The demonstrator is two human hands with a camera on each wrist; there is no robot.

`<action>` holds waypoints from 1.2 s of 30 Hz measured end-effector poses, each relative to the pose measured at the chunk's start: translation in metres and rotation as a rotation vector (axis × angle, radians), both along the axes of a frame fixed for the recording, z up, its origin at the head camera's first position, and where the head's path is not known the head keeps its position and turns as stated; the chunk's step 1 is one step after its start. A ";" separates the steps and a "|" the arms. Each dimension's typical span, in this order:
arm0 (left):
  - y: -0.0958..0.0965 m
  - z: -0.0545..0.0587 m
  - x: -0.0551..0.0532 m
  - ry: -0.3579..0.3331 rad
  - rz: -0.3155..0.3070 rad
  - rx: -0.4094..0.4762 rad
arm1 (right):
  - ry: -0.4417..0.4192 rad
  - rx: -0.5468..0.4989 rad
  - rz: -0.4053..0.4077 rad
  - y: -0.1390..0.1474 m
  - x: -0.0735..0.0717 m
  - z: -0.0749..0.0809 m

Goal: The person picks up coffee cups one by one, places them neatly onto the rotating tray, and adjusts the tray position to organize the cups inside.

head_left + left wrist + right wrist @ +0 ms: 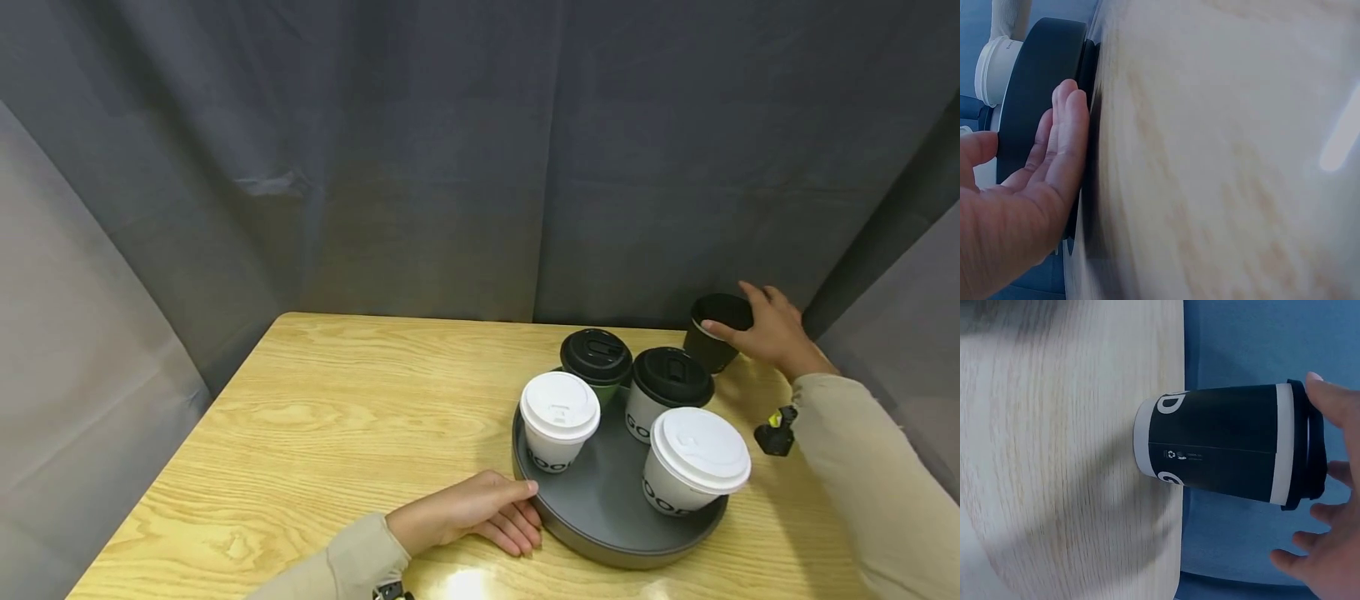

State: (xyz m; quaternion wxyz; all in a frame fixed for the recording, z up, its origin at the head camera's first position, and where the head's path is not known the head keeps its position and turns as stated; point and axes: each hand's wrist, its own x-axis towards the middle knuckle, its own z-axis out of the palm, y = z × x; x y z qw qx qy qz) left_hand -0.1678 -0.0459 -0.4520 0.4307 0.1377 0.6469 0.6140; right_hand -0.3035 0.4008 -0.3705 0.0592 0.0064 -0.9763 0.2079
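At the table's back right stands a black paper cup (707, 346) with a black lid (1313, 450). My right hand (772, 333) is over it, thumb by one side of the lid and the other fingers spread past the opposite side. My left hand (491, 512) holds the near left side of a round dark grey tray (600, 521), thumb on the rim and fingers along its outer wall (1041, 81). On the tray stand a smaller white-lidded cup (558, 425), a larger white-lidded cup (693, 462), a black-lidded white cup (663, 396) and a black-lidded green cup (597, 362).
The light wooden table (337, 433) stretches to the left of the tray. Grey curtains (420, 167) hang behind the table's back edge and at both sides. The black cup stands close to that back edge, behind the black-lidded white cup.
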 end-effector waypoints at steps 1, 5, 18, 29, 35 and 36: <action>0.000 0.000 0.000 -0.002 -0.002 0.000 | -0.005 0.007 0.007 0.000 -0.001 -0.001; -0.001 0.000 0.001 -0.005 -0.006 0.000 | -0.041 0.025 0.023 -0.002 -0.002 -0.002; -0.001 0.001 0.002 -0.010 -0.012 0.006 | -0.036 0.028 0.028 -0.003 -0.005 -0.006; 0.001 0.004 0.000 -0.009 -0.011 0.001 | 0.019 0.027 0.013 0.002 -0.006 -0.010; 0.001 0.003 -0.001 -0.003 -0.015 -0.003 | 0.054 0.015 -0.003 0.004 -0.001 -0.012; 0.001 0.002 -0.002 -0.004 -0.017 -0.004 | 0.062 0.017 -0.002 0.004 0.001 -0.012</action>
